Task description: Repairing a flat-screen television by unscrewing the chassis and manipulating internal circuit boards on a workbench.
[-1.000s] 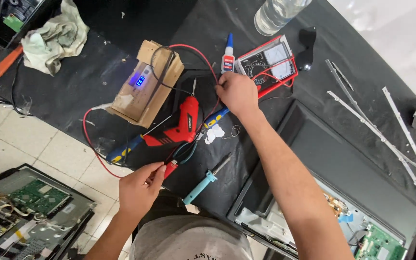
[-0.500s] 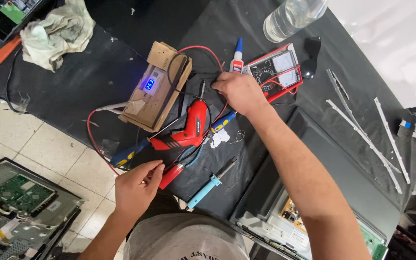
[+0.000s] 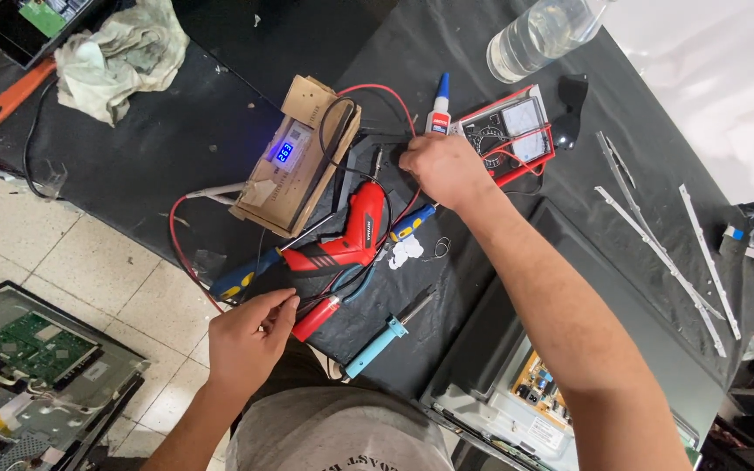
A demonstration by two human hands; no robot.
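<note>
A: What's the biggest thing under the hands?

B: The black table [image 3: 176, 166]. Beyond the right hand [image 3: 442, 170] lies the opened screen frame [image 3: 517, 349], well toward the person's right, its circuit board showing at the bottom.

A: And near the grips?

B: A cardboard box [image 3: 303, 157] with a lit blue display sits between the two hands, left of the right hand. Just below that hand lies a red drill [image 3: 351, 240]; just past its knuckles sits a red meter [image 3: 512, 131], with a glue bottle [image 3: 438, 109] touching-close beside it.

A: What is the right hand doing?

B: It is curled, fingers pressed down on the table by the red wire [image 3: 377, 89]. Whether it pinches anything, I cannot tell; the fingertips are hidden.

A: The left hand [image 3: 246, 336]?

B: Fingers drawn together at the table edge, pinching what looks like the red wire's lower end. Just right of it lies a red-handled tool [image 3: 316, 318], then a blue soldering iron [image 3: 386, 336]; just above, a blue-and-yellow screwdriver [image 3: 242, 279].
</note>
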